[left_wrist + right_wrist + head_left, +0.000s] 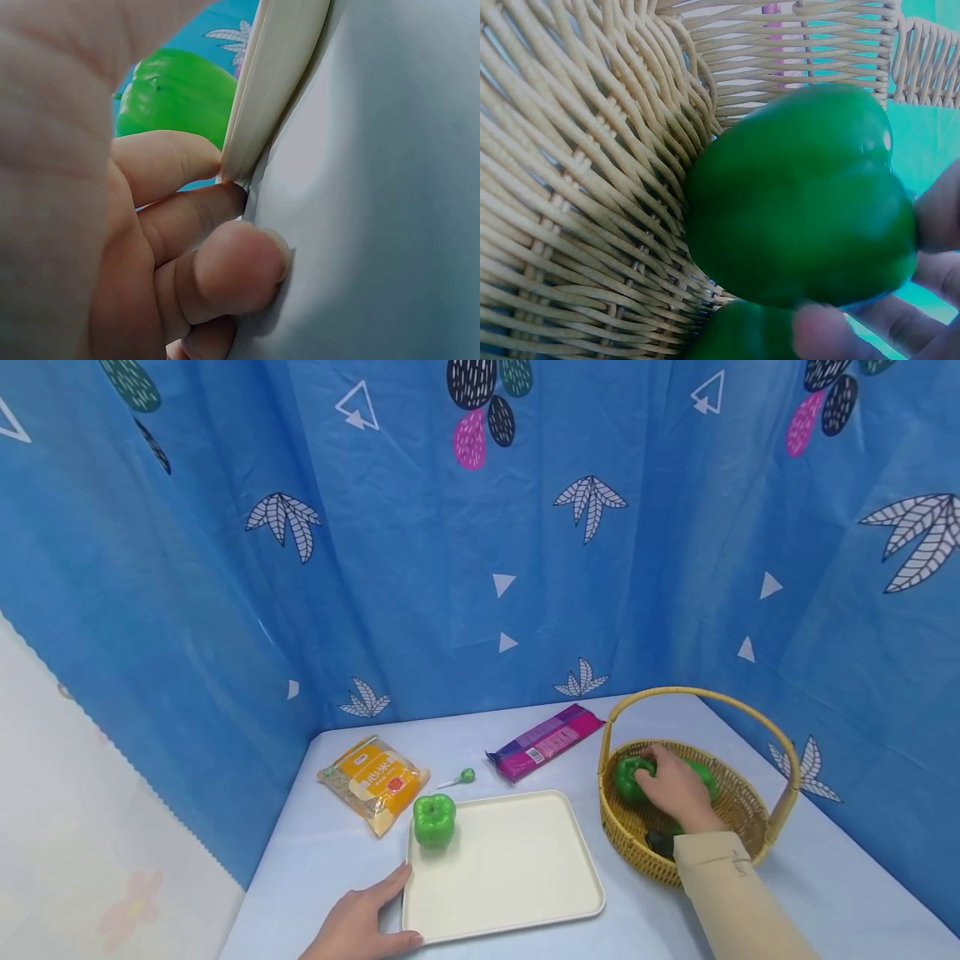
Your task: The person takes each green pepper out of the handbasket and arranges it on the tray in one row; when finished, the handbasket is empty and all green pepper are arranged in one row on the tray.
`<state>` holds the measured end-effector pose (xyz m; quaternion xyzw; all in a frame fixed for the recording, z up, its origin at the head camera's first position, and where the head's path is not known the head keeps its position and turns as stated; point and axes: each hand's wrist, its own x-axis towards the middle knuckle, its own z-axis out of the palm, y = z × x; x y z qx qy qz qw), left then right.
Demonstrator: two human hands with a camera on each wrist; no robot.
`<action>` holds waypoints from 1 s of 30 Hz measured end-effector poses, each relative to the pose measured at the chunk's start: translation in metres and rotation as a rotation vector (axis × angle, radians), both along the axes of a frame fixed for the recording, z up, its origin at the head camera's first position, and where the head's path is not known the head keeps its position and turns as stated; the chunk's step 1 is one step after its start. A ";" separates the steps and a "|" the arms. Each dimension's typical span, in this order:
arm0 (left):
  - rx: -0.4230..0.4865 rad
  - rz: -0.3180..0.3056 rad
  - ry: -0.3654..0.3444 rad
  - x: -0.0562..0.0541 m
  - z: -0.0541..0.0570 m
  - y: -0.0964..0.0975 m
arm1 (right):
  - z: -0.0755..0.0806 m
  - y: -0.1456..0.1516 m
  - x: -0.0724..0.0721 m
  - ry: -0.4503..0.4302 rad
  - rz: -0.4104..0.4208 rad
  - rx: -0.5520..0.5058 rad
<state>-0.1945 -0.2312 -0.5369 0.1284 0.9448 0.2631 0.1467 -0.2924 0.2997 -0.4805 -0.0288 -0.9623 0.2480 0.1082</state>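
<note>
Inside the wicker basket (637, 852), my right hand (678, 789) grips a green bell pepper (630, 779). The right wrist view shows this bell pepper (802, 202) close against the woven wall, fingers and thumb around it. A second green pepper (742, 334) lies beneath, partly hidden. Beside the cream tray (517, 868), my left hand (356, 918) rests with its fingertips and thumb touching the left rim and near-left corner. Another green bell pepper (434, 820) stands upright in the tray's far left corner.
Beyond the tray lie an orange-and-clear food packet (378, 781), a green lollipop (467, 775) and a purple-pink package (546, 742). A tall handle (697, 692) arches over the basket, which also holds a dark object (660, 843). Blue curtains (465, 568) border the table.
</note>
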 end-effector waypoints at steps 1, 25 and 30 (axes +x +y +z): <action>0.003 -0.003 0.001 0.000 0.000 0.000 | 0.000 0.000 0.000 0.006 -0.001 0.000; -0.003 0.005 0.009 -0.001 -0.003 0.000 | -0.001 0.000 -0.005 -0.090 0.017 -0.009; 0.000 -0.004 0.016 0.000 -0.001 0.000 | -0.001 0.000 -0.005 -0.101 0.021 -0.015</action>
